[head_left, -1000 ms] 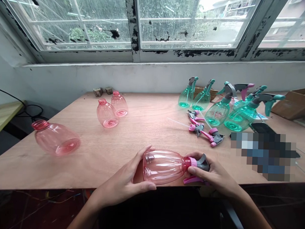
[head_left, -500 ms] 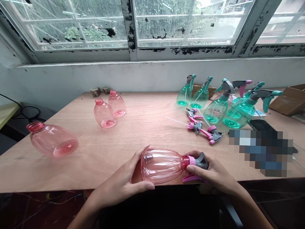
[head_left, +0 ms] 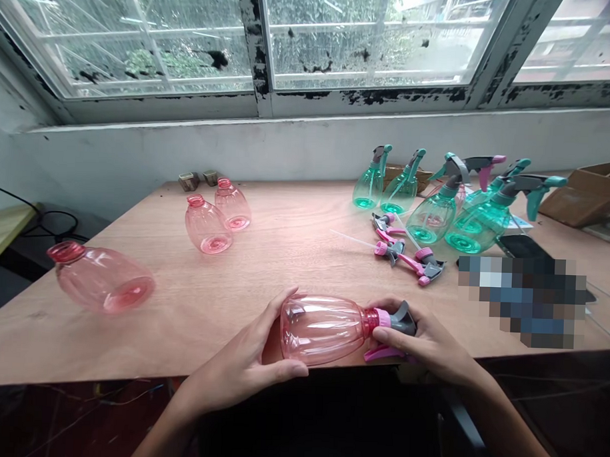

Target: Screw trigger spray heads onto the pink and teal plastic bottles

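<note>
A clear pink spray bottle (head_left: 324, 329) lies on its side at the table's front edge, its neck pointing right. My left hand (head_left: 253, 350) cups its base, thumb along the near side and fingers on the far side. Around the neck, my right hand (head_left: 426, 339) grips the pink collar of the grey and pink trigger sprayer (head_left: 402, 318). The sprayer's head sits on the bottle mouth, and its pink trigger shows below my fingers. How tightly the collar is screwed on I cannot tell.
Pink bottles without sprayers (head_left: 103, 279) stand at left. Loose pink-grey trigger sprayers (head_left: 401, 252) lie right of centre, before several green spray bottles (head_left: 430, 219). A dark phone (head_left: 527, 253), a blurred patch and a cardboard box (head_left: 586, 192) are at right.
Both hands keep their hold on the pink spray bottle, which stays almost in place. The view has shifted very slightly.
</note>
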`<control>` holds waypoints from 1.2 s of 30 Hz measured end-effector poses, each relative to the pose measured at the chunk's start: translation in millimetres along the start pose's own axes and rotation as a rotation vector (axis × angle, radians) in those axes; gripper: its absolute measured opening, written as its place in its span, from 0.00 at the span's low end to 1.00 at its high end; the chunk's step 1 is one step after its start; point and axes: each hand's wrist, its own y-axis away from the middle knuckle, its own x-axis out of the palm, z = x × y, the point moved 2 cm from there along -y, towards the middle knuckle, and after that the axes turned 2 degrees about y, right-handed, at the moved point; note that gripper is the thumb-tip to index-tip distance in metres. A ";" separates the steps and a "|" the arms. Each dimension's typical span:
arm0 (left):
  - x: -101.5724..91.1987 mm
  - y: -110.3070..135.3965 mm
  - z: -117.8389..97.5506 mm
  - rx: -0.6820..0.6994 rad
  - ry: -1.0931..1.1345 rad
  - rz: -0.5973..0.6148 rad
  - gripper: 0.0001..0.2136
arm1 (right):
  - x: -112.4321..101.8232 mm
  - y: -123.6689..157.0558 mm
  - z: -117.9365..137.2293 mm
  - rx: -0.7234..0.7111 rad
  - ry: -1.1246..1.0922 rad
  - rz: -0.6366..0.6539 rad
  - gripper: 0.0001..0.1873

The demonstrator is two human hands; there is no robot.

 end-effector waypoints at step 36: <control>0.5 -0.7 1.5 -0.007 0.047 -0.005 0.43 | -0.6 0.4 3.9 -0.009 -0.032 0.018 0.17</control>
